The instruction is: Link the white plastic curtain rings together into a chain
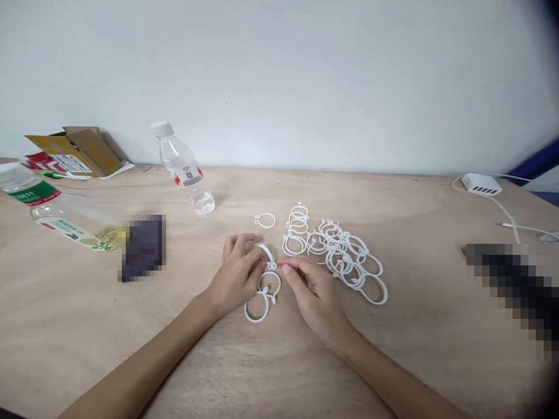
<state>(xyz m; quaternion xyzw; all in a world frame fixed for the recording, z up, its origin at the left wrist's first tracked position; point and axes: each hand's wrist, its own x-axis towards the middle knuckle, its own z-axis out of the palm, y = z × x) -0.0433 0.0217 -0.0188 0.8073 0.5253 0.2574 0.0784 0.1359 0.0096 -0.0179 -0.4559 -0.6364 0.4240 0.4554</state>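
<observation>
A white plastic curtain ring [267,254] with a small eyelet is held between the fingers of my left hand [238,270]. My right hand [314,291] is closed in a pinch, thumb against forefinger, with its tips right beside that eyelet; what they grip, if anything, is too small to make out. Just below my left fingers lie two more rings [256,307], touching each other. One single ring [266,220] rests farther back. To the right of my hands spreads a loose pile of white rings [349,262], several of them overlapping.
A clear water bottle [186,169] stands behind my left hand. At the left are a larger bottle [65,215] with yellow liquid, a blurred dark item [144,247] and an opened cardboard box [94,151]. On the right are a white multi-port charger [481,184] with cables and a blurred black object [515,285].
</observation>
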